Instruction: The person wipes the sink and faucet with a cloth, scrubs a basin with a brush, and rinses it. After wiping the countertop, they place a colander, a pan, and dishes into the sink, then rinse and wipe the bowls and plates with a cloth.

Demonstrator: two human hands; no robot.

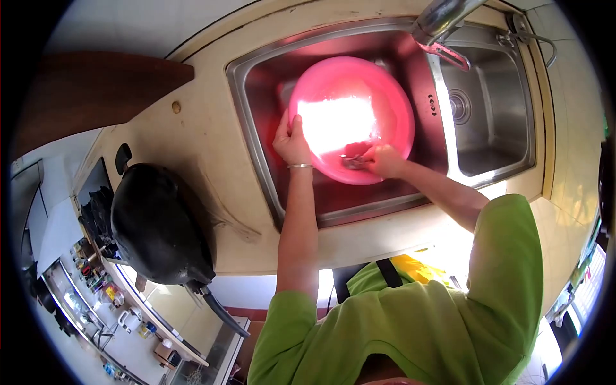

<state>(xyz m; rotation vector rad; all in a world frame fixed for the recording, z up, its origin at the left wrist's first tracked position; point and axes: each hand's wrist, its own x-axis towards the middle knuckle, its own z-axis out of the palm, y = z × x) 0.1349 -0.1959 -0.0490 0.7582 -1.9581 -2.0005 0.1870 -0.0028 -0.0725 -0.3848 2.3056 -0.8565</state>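
A round pink plastic basin [405, 122] sits in the larger sink bowl [253, 122], its middle washed out by glare. My left hand [293, 142] is closed on the basin's left rim, thumb over the edge, a bracelet at the wrist. At the lower right of the basin, my right hand [385, 160] reaches inside with its fingers closed around a small shiny metal utensil [354, 162]. Its exact kind is hard to make out, and part of it is hidden by the fingers.
A faucet [443, 22] hangs over the divider at the top. Right of it is a smaller sink bowl [478, 138] with a drain. A black wok [160, 221] stands on the counter [212, 186] at left, near a dark brown board [102, 96].
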